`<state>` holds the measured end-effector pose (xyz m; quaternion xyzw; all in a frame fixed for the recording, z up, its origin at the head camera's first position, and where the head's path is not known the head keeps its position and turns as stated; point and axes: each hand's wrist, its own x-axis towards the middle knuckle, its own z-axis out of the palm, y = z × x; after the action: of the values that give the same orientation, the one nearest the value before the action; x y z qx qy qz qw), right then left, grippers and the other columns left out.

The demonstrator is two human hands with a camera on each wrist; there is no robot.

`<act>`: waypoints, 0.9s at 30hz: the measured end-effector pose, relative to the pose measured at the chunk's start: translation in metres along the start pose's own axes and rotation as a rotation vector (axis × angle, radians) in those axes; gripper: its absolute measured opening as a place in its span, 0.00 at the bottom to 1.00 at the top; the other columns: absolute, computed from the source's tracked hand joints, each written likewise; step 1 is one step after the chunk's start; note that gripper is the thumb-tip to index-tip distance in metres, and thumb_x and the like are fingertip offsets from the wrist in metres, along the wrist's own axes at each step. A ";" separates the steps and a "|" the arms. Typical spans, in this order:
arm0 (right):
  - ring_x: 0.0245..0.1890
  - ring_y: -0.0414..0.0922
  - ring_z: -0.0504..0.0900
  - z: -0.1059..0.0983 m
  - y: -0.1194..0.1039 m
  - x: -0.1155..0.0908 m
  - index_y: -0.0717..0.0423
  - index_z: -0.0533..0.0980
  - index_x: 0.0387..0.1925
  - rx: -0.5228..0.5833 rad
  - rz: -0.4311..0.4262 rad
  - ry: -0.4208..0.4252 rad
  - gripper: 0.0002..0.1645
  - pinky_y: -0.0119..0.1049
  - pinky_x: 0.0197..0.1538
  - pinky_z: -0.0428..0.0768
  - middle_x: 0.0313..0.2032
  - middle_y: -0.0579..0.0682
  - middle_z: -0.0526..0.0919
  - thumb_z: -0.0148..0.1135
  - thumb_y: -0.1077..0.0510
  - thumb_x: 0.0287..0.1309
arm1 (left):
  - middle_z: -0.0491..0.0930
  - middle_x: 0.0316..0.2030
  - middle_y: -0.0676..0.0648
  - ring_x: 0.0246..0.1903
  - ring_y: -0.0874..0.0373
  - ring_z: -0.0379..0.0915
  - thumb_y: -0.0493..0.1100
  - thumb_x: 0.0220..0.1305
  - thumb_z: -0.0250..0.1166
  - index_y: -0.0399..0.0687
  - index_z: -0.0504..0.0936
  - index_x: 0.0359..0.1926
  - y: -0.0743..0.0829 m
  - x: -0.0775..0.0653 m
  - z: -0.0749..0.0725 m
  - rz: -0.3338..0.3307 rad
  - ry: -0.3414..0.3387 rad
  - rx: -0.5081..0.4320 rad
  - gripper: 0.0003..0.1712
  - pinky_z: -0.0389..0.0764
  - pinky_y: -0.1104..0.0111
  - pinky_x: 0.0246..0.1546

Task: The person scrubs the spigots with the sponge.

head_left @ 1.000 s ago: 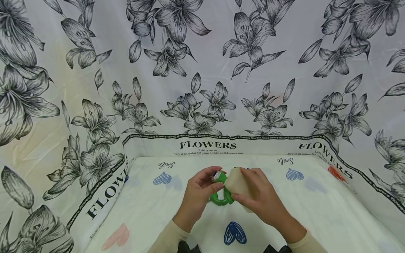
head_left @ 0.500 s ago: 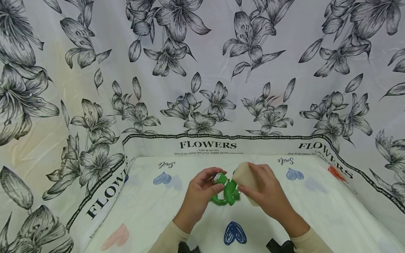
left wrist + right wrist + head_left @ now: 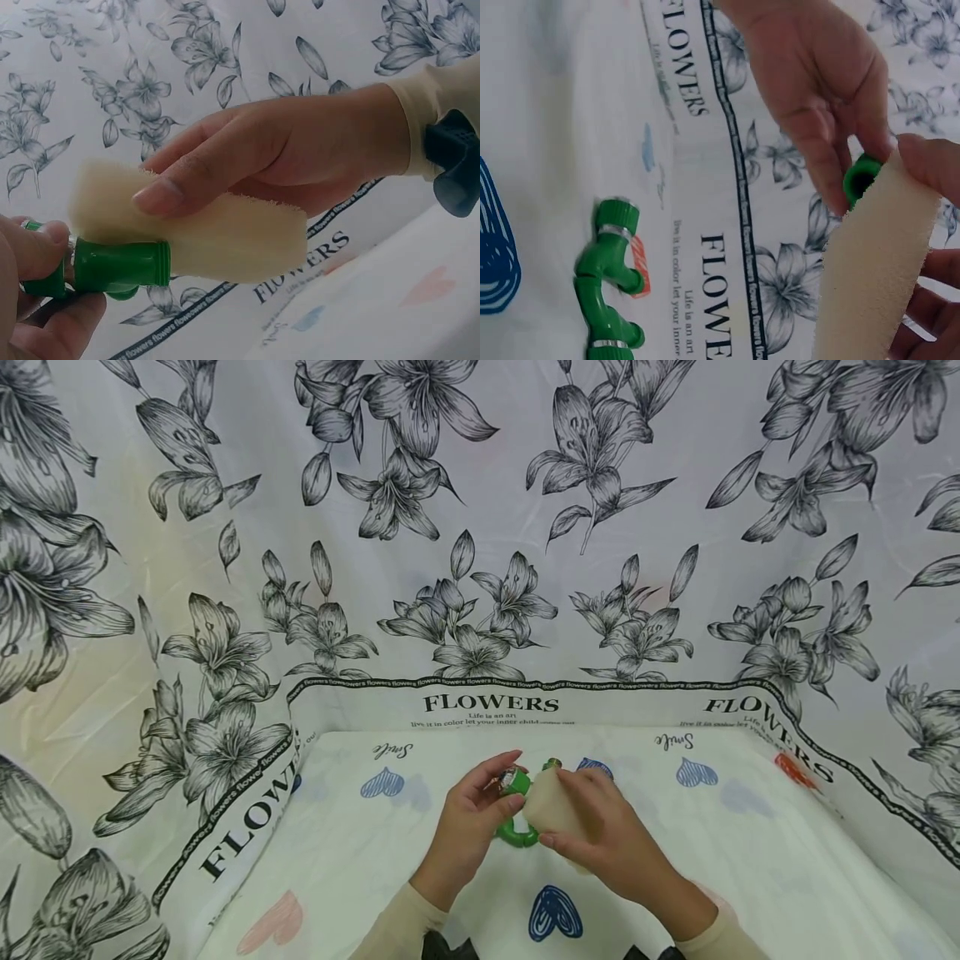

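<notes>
Between its thumb and fingers, my left hand (image 3: 476, 802) pinches a short green tubular pipe fitting (image 3: 120, 264) with a metallic part. My right hand (image 3: 622, 831) grips a beige sponge block (image 3: 877, 277), thumb on one side and fingers on the other. The sponge lies along the fitting's side in the left wrist view; one open end of the fitting peeks out past the sponge in the right wrist view. On the table below is a second green fitting (image 3: 600, 277), branched, with ribbed end caps. In the head view the sponge and right hand hide much of it.
A white cloth with printed hearts (image 3: 555, 912) covers the table. Behind and at both sides hangs a white curtain (image 3: 480, 610) printed with black lilies. Dark straps (image 3: 454, 161) circle the wrists over beige sleeves.
The sponge in my right hand shifted right and up, uncovering the branched fitting, then came back left and down against the held fitting. My left hand stays nearly in place, the fitting turned slightly.
</notes>
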<state>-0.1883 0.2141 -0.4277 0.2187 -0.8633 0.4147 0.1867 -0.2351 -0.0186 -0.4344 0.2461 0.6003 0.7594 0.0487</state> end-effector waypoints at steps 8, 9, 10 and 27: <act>0.53 0.49 0.77 0.004 -0.008 -0.003 0.48 0.74 0.76 0.084 -0.066 -0.076 0.44 0.39 0.47 0.89 0.61 0.43 0.75 0.83 0.46 0.63 | 0.78 0.68 0.41 0.67 0.43 0.77 0.36 0.77 0.70 0.49 0.79 0.72 -0.002 -0.001 -0.006 -0.038 0.019 0.019 0.26 0.81 0.61 0.63; 0.54 0.48 0.77 0.004 -0.008 -0.002 0.49 0.74 0.76 0.085 -0.078 -0.065 0.44 0.40 0.47 0.89 0.61 0.43 0.75 0.83 0.47 0.62 | 0.78 0.68 0.40 0.67 0.43 0.77 0.36 0.77 0.70 0.47 0.78 0.71 -0.002 -0.001 -0.007 -0.044 0.025 0.009 0.26 0.81 0.61 0.63; 0.54 0.48 0.77 0.003 -0.008 -0.002 0.49 0.75 0.76 0.083 -0.086 -0.048 0.44 0.41 0.48 0.88 0.61 0.43 0.75 0.84 0.49 0.62 | 0.78 0.67 0.40 0.67 0.43 0.78 0.37 0.77 0.70 0.46 0.78 0.71 -0.003 -0.001 -0.007 -0.051 0.031 0.004 0.25 0.82 0.61 0.63; 0.57 0.47 0.76 -0.022 -0.008 0.005 0.55 0.74 0.75 0.094 -0.150 0.144 0.48 0.34 0.55 0.79 0.61 0.46 0.77 0.84 0.64 0.54 | 0.80 0.61 0.35 0.61 0.43 0.82 0.33 0.73 0.73 0.34 0.74 0.66 -0.006 -0.001 -0.013 -0.058 0.056 -0.053 0.26 0.85 0.54 0.59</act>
<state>-0.1849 0.2262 -0.4075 0.2606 -0.8085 0.4544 0.2682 -0.2410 -0.0288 -0.4426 0.2060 0.5882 0.7798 0.0602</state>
